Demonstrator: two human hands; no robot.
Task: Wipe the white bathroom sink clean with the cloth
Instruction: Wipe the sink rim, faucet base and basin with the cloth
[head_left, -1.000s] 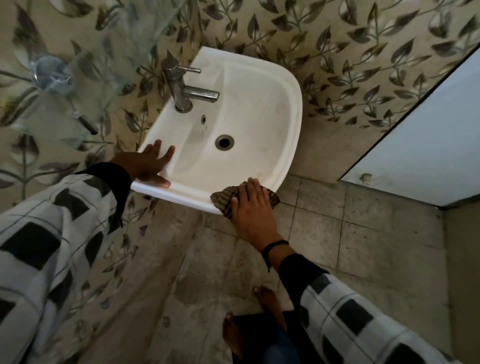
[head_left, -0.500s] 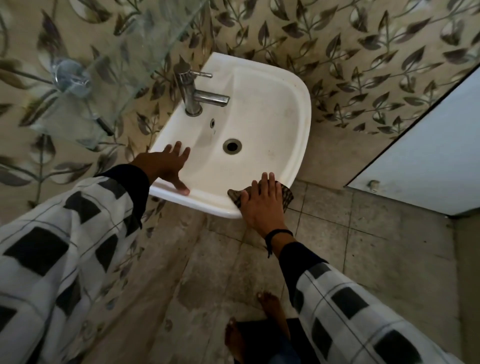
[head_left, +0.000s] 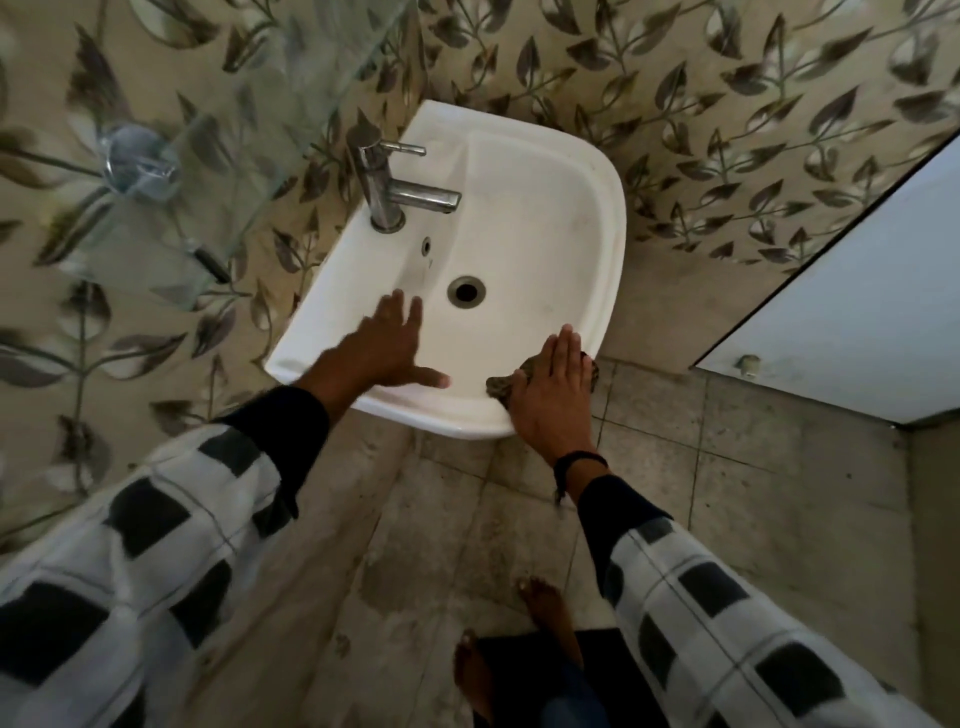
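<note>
Moved: left hand (head_left: 382, 345) from rim into sink (head_left: 613, 234) basin; splayed, empty, likely bracing | right hand (head_left: 550, 395) slid rightward; straight fingers (head_left: 563, 347) press cloth (head_left: 501, 385) under palm onto front rim

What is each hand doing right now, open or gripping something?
Left hand: open, fingers spread over the sink, holding nothing.
Right hand: open, flat fingers pressing the cloth on the sink's front rim.
</note>
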